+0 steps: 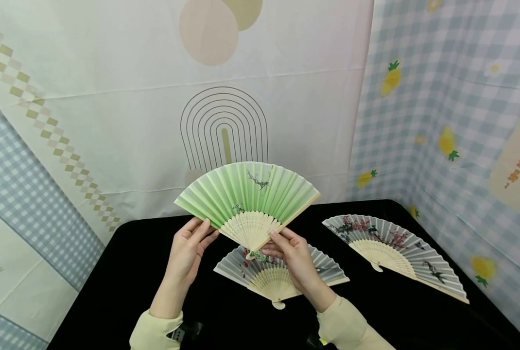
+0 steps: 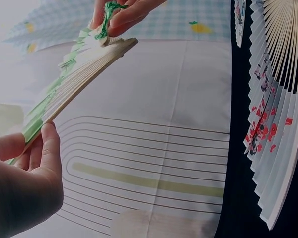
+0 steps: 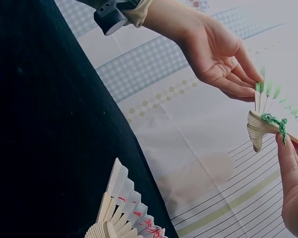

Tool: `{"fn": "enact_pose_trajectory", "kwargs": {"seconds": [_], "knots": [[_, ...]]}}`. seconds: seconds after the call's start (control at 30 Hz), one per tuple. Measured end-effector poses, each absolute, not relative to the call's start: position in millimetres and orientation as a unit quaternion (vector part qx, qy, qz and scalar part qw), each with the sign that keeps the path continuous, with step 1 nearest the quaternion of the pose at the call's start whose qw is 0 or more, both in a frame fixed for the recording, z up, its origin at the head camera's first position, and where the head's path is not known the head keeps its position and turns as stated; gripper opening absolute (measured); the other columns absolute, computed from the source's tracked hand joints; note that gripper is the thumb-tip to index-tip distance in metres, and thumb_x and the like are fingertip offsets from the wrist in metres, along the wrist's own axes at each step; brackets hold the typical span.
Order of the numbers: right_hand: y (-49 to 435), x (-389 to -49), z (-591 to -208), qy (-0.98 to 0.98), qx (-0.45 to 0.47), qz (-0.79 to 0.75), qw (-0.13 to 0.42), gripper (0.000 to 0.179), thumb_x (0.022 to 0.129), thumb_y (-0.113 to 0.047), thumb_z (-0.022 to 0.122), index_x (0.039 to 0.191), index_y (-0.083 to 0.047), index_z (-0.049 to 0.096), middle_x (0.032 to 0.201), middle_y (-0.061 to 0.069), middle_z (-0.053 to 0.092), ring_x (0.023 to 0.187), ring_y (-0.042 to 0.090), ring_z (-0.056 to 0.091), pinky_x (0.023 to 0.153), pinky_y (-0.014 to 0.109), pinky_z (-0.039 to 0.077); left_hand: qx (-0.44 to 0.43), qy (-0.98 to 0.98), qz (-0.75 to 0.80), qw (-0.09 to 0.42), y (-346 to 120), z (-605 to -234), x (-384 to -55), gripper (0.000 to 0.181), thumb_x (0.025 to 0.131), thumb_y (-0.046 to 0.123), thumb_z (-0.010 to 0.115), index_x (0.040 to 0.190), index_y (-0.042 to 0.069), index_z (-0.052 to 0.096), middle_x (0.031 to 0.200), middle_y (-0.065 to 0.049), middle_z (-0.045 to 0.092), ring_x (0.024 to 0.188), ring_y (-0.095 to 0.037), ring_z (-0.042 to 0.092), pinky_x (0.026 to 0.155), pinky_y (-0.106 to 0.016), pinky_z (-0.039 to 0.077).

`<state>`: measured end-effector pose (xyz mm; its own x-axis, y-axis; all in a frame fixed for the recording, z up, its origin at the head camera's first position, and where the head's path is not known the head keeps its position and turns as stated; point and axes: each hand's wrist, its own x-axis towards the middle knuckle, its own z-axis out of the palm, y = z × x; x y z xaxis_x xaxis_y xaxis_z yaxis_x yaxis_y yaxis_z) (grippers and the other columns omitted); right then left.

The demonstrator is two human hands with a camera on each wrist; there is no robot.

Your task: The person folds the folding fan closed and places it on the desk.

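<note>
As observed in the head view, the green fan [image 1: 251,201] was spread wide near the centre, held up above the black table [image 1: 124,277] with its pivot toward six o'clock. The left hand [image 1: 188,250], at the fan's eight o'clock, pinched its left edge between thumb and fingers. The right hand [image 1: 297,255], between four and five o'clock, gripped the right-hand guard near the pivot, thumb on the near face and the other fingers partly hidden behind. The red-blossom fan [image 1: 272,279] lay spread on the table at five o'clock, partly covered by the right hand; the pink-blossom fan [image 1: 391,253] lay spread between three and four o'clock, well apart. In the left wrist view, the left hand appeared at eight o'clock, its digits brought together on the green fan's edge; the right hand appeared near twelve, beside a green tassel [image 2: 108,22] at the pivot. The red-blossom fan was noted at three o'clock. In the right wrist view, the green fan was cut off by the frame at three o'clock, the left hand's fingertips met its far edge between one and two, and the right hand stood at four, a digit just beside the tassel. How firmly either hand pressed could not be told.
</note>
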<state>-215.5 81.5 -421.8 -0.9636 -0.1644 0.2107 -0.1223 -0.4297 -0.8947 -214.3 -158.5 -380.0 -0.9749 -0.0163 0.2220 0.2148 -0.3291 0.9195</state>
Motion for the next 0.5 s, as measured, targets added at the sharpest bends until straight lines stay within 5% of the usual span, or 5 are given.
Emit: {"fn": "enact_pose_trajectory", "kwargs": {"seconds": [0.5], "knots": [[80.8,-217.5,-425.5,0.545,-0.104,-0.832,0.014,0.044,0.101,-0.022,0.064,0.129,0.011,0.059,0.106,0.021,0.073,0.087,0.020,0.075,0.079,0.035,0.062,-0.087,-0.576,-0.810,0.070,-157.7,-382.9,-215.5,0.037,0.104,0.009,0.058,0.135,-0.010,0.053,0.116,-0.007,0.066,0.103,-0.017,0.066,0.092,-0.031,0.057]]}}
